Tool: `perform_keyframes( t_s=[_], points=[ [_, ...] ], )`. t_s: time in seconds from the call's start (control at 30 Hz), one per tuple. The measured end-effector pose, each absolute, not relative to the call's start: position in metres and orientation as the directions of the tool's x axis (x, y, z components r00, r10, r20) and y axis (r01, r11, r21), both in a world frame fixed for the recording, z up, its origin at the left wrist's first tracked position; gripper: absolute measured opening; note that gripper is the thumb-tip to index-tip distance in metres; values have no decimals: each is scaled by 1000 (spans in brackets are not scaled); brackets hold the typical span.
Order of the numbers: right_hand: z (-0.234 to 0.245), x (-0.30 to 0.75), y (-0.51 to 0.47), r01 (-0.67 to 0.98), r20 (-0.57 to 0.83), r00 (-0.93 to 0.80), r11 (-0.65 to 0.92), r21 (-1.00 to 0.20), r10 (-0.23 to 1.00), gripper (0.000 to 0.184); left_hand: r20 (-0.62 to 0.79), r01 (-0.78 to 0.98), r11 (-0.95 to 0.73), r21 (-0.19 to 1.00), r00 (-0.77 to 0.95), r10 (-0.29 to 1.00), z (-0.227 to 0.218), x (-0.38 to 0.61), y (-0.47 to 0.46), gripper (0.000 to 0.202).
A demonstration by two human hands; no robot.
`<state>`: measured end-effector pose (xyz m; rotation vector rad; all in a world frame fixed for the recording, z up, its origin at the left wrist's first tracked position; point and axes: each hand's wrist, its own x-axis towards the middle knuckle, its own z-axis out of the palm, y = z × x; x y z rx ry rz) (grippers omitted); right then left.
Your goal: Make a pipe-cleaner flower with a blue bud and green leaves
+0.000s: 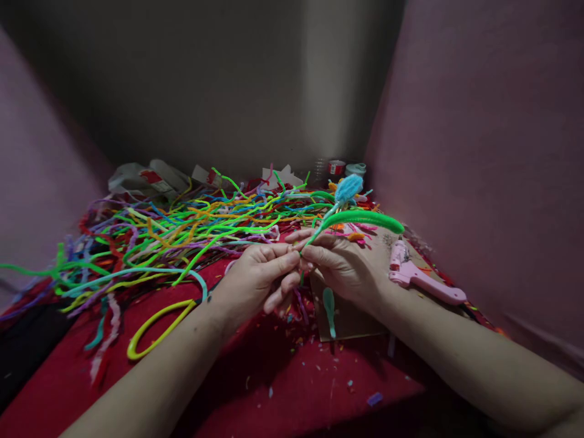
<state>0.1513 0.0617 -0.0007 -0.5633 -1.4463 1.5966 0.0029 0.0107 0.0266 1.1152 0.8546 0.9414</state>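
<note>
Both hands meet over the front of the red-covered table. Fingers of my left hand (274, 271) pinch the lower end of a green pipe cleaner stem. My right hand (333, 258) is closed around the same stem a little higher up. From the grip rises a pipe cleaner flower (349, 190) with a fuzzy light-blue head on a pale stem. A long green pipe cleaner leaf (365, 218) curves off to the right. Below the right hand, a small mint-green loop (329, 311) lies on a piece of cardboard (356, 325).
A large tangle of coloured pipe cleaners (191, 228) covers the left and back. A pink glue gun (424, 280) rests on the right. Clear plastic packaging (150, 176), a red-labelled roll (336, 167) and a teal container (356, 170) stand along the back wall. Scraps dot the red cloth (255, 377).
</note>
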Motion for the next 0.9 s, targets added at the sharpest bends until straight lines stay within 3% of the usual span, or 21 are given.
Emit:
perform_keyframes(
  t_s=[0.1, 0.2, 0.33, 0.43, 0.53, 0.67, 0.77, 0.9],
  points=[
    [-8, 150, 64, -291, 225, -460, 94, -952, 859, 16, 1, 59, -15, 998, 221, 975, 28, 6, 12, 21],
    [-11, 150, 65, -267, 181, -429, 67, -961, 885, 20, 125, 287, -147, 947, 94, 988, 22, 8, 13, 14],
    [1, 151, 57, -108, 55, -434, 8, -994, 899, 25, 378, 619, -327, 714, 52, 924, 8, 5, 14, 13],
    [15, 151, 49, -33, 38, -408, 26, -999, 912, 27, 455, 707, -375, 599, 84, 887, 3, 3, 14, 15],
    [21, 150, 46, -48, 102, -395, 90, -995, 913, 27, 373, 557, -334, 760, 47, 927, 8, 3, 15, 17],
    [13, 149, 51, -127, 98, -427, 48, -991, 899, 17, 84, 151, -93, 984, 65, 994, 16, 3, 17, 21],
    [3, 148, 58, -215, 133, -446, 38, -976, 885, 10, -33, -94, 48, 994, 159, 987, 17, 1, 19, 14],
    [-9, 147, 67, -333, 169, -540, -25, -943, 824, 20, -112, -242, 197, 950, 324, 939, 17, -4, 20, 9]
  ],
)
